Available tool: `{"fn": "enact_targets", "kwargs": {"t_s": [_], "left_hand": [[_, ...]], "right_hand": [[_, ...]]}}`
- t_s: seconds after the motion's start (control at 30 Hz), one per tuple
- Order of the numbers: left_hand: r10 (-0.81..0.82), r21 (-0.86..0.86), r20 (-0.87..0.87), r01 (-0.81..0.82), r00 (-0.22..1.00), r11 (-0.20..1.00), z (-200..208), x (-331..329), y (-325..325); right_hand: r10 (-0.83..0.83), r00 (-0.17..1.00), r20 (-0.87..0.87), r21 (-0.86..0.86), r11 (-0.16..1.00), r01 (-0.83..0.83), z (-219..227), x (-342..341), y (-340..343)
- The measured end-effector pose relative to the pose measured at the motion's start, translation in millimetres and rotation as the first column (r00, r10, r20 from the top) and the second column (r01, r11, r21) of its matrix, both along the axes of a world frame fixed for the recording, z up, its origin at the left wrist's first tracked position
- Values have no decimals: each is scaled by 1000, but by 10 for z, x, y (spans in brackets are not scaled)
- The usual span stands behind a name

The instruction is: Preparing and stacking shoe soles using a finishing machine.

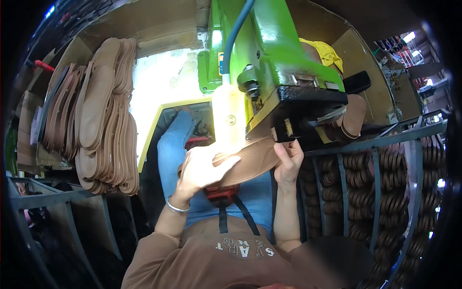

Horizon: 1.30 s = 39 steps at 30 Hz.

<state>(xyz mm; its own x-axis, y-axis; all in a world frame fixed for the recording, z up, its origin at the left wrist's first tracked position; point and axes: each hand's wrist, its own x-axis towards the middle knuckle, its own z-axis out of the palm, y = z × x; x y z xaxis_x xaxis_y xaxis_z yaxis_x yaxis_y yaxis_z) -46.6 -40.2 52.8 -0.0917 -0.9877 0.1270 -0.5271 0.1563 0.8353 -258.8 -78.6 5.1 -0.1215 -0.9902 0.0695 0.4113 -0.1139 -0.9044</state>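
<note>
A brown, textured shoe sole [253, 163] is held between my hands, just below the black head of a green machine [276, 45]. My left hand [204, 166] grips its left end, the thumb lying over the top face. At the other end, my right hand [288, 161] pinches the edge close under the machine head. A glowing lamp [228, 118] hangs over the sole and washes out part of it and my left fingers. The sole's far edge is partly hidden by the lamp and machine.
Piled brown soles [103, 106] stand at the left on a white work surface [161, 72]. More soles [353, 115] lie right of the machine, near a yellow cloth [325, 53]. A metal rack [375, 185] holding many brown soles fills the right; another rack [67, 195] stands at left.
</note>
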Motion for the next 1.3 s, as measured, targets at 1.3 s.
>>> {"fn": "enact_targets", "kwargs": {"t_s": [1.3], "left_hand": [[165, 203, -750, -14, 641, 979, -731, -668, 44]], "right_hand": [[266, 962, -63, 463, 862, -208, -652, -1139, 1148]]}}
